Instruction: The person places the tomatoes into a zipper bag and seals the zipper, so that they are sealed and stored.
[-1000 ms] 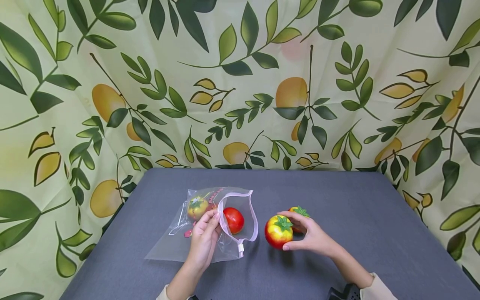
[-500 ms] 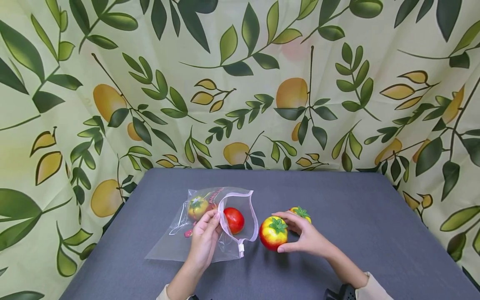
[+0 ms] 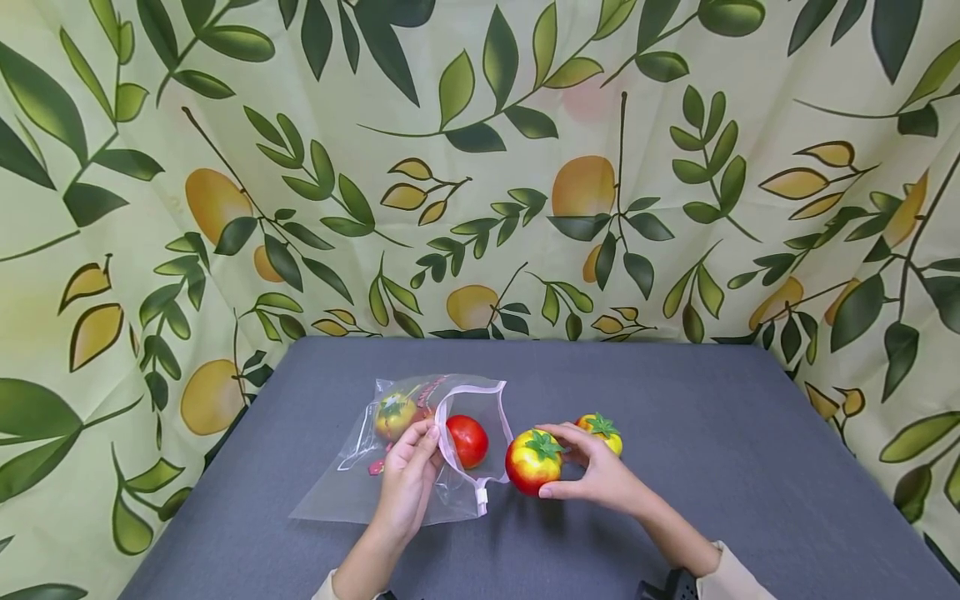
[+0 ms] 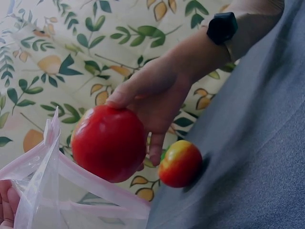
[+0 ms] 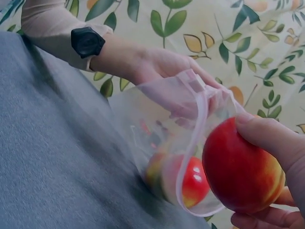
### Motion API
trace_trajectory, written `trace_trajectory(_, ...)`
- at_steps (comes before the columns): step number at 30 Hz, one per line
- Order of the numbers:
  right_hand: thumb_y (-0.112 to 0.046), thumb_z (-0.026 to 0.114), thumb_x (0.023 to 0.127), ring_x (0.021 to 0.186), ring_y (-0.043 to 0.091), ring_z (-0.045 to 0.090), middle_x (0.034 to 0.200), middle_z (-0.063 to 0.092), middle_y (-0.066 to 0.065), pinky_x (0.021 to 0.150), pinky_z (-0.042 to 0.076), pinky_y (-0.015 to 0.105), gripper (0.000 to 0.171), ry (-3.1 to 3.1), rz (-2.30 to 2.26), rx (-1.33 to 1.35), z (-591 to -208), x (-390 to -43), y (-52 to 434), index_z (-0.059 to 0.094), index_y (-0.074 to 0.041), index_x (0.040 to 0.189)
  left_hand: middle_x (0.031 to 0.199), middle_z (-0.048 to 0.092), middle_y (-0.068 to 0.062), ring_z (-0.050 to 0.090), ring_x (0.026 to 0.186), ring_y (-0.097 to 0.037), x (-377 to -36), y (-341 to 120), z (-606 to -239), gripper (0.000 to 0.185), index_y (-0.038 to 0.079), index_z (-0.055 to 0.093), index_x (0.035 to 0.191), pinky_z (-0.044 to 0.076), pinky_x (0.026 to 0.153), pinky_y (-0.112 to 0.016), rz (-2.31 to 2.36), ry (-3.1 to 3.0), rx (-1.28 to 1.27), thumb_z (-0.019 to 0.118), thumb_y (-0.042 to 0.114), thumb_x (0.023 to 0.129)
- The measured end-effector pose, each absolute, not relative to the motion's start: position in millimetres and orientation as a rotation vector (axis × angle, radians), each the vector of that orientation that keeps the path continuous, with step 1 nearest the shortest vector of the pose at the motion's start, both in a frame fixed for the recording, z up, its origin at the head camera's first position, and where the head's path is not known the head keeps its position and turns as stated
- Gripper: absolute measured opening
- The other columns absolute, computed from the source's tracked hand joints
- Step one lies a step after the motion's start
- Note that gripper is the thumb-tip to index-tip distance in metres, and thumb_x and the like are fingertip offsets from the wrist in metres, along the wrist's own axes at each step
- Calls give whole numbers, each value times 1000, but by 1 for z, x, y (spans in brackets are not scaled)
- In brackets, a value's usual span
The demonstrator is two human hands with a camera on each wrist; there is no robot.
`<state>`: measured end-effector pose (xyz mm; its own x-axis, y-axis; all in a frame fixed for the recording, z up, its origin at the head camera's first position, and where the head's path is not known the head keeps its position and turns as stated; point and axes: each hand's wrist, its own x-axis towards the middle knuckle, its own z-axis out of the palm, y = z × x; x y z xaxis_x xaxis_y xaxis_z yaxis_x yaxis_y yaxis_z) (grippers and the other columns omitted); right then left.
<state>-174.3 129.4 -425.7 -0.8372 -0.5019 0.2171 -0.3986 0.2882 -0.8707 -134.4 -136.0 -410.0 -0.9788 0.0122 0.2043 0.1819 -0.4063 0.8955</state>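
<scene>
My left hand pinches the pink-edged rim of a clear zip bag, holding its mouth open toward the right. Inside the bag a red tomato lies near the opening, and a yellow-green one with a leafy top sits deeper. My right hand grips a red-and-yellow tomato with a green calyx, right at the bag's mouth. In the right wrist view this held tomato overlaps the bag's rim, thumb on top and fingers beneath. Another red-and-yellow tomato rests behind the right hand, partly hidden by it.
A white slider hangs at the near corner of the bag's mouth. The grey cloth-covered table runs back to a leaf-and-fruit patterned curtain, which also closes off both sides.
My right hand has carried the gripped tomato leftward to the bag's mouth, exposing more of the tomato behind it. The left hand and the bag have stayed in place.
</scene>
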Motion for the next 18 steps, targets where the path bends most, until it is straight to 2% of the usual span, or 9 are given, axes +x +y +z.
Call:
trace_trajectory(5, -26, 81, 74, 98, -2, 55, 121, 60, 17, 83, 55, 19, 65, 2470, -1634, -752, -425, -172, 121, 54, -5, 130, 99, 60, 14, 60, 90, 1, -135, -137, -410, 20, 20, 59, 102, 52, 88, -13, -2541, -1668, -240, 44, 7, 100)
trace_trajectory(8, -26, 82, 73, 99, 4, 57, 121, 60, 18, 83, 55, 18, 68, 2468, -1668, -657, -424, -170, 115, 53, -5, 131, 99, 60, 15, 60, 90, 1, -135, -137, -409, 21, 22, 60, 102, 52, 89, -13, -2538, -1682, -225, 44, 8, 101)
trace_trajectory(12, -27, 83, 73, 98, 11, 58, 119, 59, 18, 82, 55, 19, 68, 2455, -1704, -557, -423, -166, 108, 52, -4, 129, 100, 60, 14, 61, 90, 0, -134, -137, -409, 19, 19, 59, 103, 52, 89, -13, -2534, -1672, -256, 44, 8, 101)
trace_trajectory(18, -22, 81, 75, 95, 6, 58, 120, 59, 21, 82, 54, 17, 64, 2403, -1793, -594, -425, -163, 100, 52, 1, 127, 100, 60, 13, 61, 91, 0, -132, -136, -408, 19, 19, 59, 104, 52, 89, -13, -2523, -1665, -297, 44, 8, 101)
